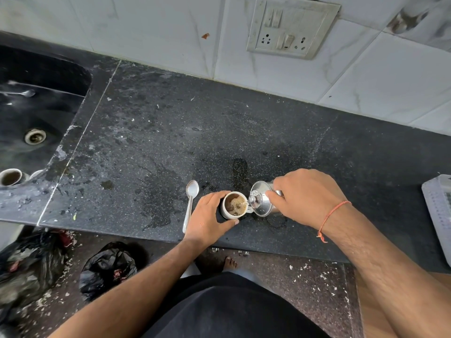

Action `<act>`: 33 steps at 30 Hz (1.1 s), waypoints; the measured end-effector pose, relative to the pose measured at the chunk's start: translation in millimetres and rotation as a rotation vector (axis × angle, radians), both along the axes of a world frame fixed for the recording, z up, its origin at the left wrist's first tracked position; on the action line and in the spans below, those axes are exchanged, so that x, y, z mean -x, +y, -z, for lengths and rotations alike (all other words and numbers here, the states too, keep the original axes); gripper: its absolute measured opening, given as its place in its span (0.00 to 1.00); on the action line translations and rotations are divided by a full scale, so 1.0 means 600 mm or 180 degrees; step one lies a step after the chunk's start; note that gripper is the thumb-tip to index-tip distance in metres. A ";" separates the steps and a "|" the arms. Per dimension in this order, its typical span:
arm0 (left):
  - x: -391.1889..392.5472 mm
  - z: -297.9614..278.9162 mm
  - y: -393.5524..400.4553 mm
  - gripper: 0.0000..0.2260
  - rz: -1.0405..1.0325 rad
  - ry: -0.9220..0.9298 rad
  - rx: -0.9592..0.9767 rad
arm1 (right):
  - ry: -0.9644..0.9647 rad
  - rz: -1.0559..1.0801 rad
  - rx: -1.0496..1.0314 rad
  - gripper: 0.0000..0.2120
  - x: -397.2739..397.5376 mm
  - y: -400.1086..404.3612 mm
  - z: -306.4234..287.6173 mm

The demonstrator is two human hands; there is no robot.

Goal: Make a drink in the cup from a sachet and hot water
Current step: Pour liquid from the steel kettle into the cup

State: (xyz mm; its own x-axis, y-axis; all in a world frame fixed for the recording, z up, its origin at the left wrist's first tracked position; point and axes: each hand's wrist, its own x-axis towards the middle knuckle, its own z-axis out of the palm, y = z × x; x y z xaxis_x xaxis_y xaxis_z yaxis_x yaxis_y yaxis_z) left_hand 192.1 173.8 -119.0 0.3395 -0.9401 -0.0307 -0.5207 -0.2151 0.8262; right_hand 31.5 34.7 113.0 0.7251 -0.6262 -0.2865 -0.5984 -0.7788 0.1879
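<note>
Brown, frothy liquid already fills most of the cup [233, 205], so the powder from the sachet looks to have gone in and the hot water is going on top of it now. No sachet shows anywhere on the bench [219, 123]. A thin clear stream runs from the lip of the steel pot [262, 201] into the cup at its right rim, and bubbles break where it lands. My judgement is that the pour is near its end, since the level sits close under the rim; what is left is to set the pot down and stir.

The cup is small, white and round, glazed like ceramic, and it stands near the front edge of the bench. The left hand [211, 217] is wrapped round the cup's left side, thumb along the near wall, steadying it. The right hand [305, 197], just right of the cup, is closed on the pot and tips it toward the cup; a thin orange thread circles that wrist. The pot is polished metal, mirror-bright, with a domed lid and a small knob facing the cup.

Just left of the cup, beyond the left hand, a steel spoon [190, 203] lies on the bench, bowl pointing away from the person, apparently dry and unused. The bench is dark speckled stone, dull and wet in patches, with splash marks left of the cup. Far to the cup's left is a black sink [36, 106] cut into the same stone.
</note>
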 end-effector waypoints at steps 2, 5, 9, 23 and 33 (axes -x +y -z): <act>0.000 0.002 0.000 0.36 -0.0001 -0.0012 0.0002 | -0.0006 0.0019 -0.0016 0.20 0.001 0.000 0.001; -0.001 0.004 0.000 0.36 -0.0001 -0.0028 0.0015 | -0.0036 0.0073 -0.0035 0.20 0.006 -0.004 0.007; -0.001 0.004 -0.001 0.36 0.0012 -0.0045 0.0006 | -0.0111 0.0249 -0.0101 0.23 0.017 -0.013 0.024; 0.000 0.007 -0.002 0.36 0.0009 -0.0152 -0.0020 | -0.1075 0.0785 -0.0847 0.22 0.089 -0.034 0.071; 0.009 0.008 -0.004 0.36 -0.0107 -0.0257 -0.0049 | -0.1637 0.1336 -0.1709 0.20 0.160 -0.058 0.122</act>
State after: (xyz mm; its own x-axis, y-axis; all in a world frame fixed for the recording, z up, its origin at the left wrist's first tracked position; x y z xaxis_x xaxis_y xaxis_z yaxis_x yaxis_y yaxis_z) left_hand 186.8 171.4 -124.0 0.3727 -0.9278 -0.0164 -0.5778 -0.2459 0.7783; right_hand -64.4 -0.4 39.8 0.5846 -0.7456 -0.3200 -0.7671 -0.3794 -0.5173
